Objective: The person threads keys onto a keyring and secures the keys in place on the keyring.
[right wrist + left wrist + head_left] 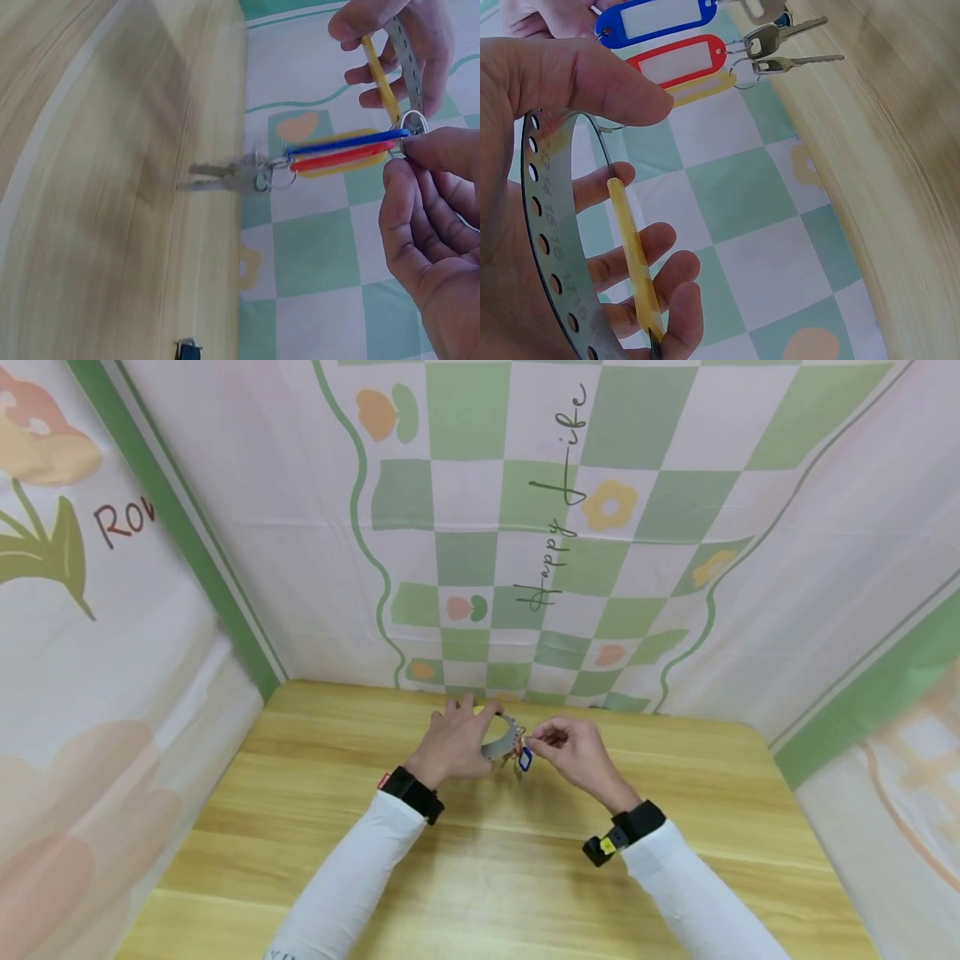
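Note:
My left hand [453,743] holds a large metal key hoop, its thumb and fingers around it. The hoop's grey band [551,225] has a row of numbered holes, and a yellow sleeve [634,255] covers part of its far side. To the right, my right hand [577,756] pinches a small split ring [412,116] between thumb and index finger, close by the hoop's band. From there hang a blue key tag [656,19], a red key tag [679,61] and a yellow key tag [705,88]. Metal keys [780,66] dangle from the tags. Whether the small ring passes through a hole cannot be made out.
Both hands are above a wooden table [480,877], near its back edge. Behind it hangs a green-and-white checkered cloth [465,493], with printed cloth on both sides. A small dark item [187,349] lies near the table's edge in the right wrist view.

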